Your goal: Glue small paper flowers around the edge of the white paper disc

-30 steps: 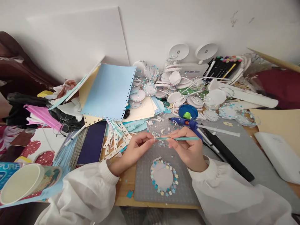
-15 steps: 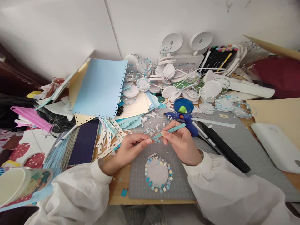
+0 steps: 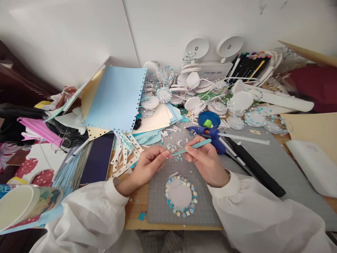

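Note:
Pinched between the thumb and fingers of my right hand [image 3: 206,161] is a pair of teal tweezers [image 3: 198,144], its tip pointing left. That tip reaches the fingertips of my left hand [image 3: 152,161], which are pressed together; whatever they hold is too small to make out. Below both hands, a white oval disc [image 3: 180,194] lies on the grey cutting mat [image 3: 158,211], ringed with small blue, cream and white paper flowers. Tiny loose paper pieces [image 3: 173,147] are scattered on the mat just beyond my fingers.
A blue glue gun [image 3: 210,133] rests right of centre, near a blue dish [image 3: 209,120]. Blue punched paper [image 3: 116,98], a dark phone [image 3: 97,158] and paper strips [image 3: 126,151] lie left. White discs [image 3: 193,80] crowd the back. A paper cup [image 3: 18,203] stands front left.
The whole view has shifted slightly, so everything sits a little further right. My hands keep nearly the same pose, with the tweezers' tip still at my left fingertips.

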`<state>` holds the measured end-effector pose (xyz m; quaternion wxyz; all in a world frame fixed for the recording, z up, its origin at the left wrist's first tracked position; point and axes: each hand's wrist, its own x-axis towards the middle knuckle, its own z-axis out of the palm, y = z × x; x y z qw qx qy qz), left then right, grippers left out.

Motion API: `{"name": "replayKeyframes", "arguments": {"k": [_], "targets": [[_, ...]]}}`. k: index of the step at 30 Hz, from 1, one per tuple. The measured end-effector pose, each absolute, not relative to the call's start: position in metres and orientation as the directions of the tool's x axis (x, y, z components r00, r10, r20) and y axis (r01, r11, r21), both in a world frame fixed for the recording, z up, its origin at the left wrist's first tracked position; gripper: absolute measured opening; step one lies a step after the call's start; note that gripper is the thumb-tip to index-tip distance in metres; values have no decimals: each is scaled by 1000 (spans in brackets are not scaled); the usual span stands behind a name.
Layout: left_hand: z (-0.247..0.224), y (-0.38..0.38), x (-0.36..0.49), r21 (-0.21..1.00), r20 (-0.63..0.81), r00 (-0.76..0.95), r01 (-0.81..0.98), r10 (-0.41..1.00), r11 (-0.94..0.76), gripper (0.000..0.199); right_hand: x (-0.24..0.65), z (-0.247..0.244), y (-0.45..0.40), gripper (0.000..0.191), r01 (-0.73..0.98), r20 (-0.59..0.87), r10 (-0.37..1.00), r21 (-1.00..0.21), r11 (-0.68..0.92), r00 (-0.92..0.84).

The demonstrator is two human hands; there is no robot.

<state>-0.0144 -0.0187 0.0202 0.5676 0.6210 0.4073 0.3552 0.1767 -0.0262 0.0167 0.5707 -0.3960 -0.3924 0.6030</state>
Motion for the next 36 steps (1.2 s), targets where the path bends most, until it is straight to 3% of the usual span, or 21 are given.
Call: {"name": "replayKeyframes", "arguments": {"k": [15,36], "targets": [[19,-18,-11,985,-18,410,164,912,-54,34,178,6,-28,15,-291,137,990,-948,126,-18],[22,-19,-11,976,-37,429,208,903,-59,39,179,5,-27,19,-273,126,992,-955,119,-7]]}}
